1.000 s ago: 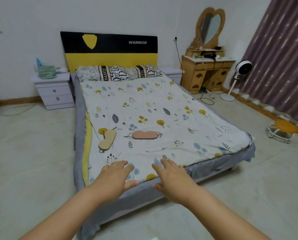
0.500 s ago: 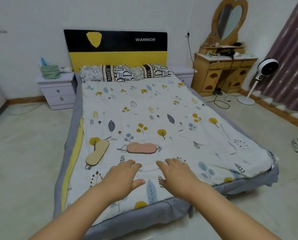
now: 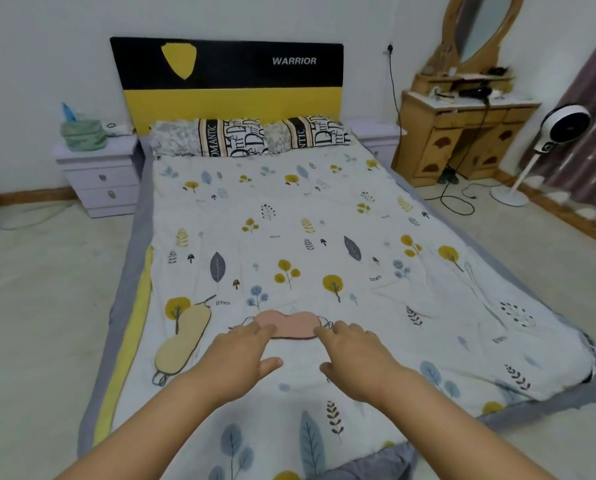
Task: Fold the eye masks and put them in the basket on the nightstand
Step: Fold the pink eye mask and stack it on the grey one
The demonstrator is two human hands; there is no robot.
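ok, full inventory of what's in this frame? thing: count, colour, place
pink eye mask: 1, pink, flat on the bed, between the two hands
yellow eye mask: 1, pale yellow, flat near the bed's left edge
basket: 1, green, on the left nightstand
left nightstand: 1, lilac, left of the bed
right nightstand: 1, lilac, right of the bed
bed: 1, white leaf-print cover
headboard: 1, black and yellow, at the wall
pillows: 2, patterned, at the headboard
dressing table: 1, wooden, right
fan: 1, white, by the curtain
curtain: 1, purple, far right
left hand: 1, open, at the pink mask's left end
right hand: 1, open, at its right end
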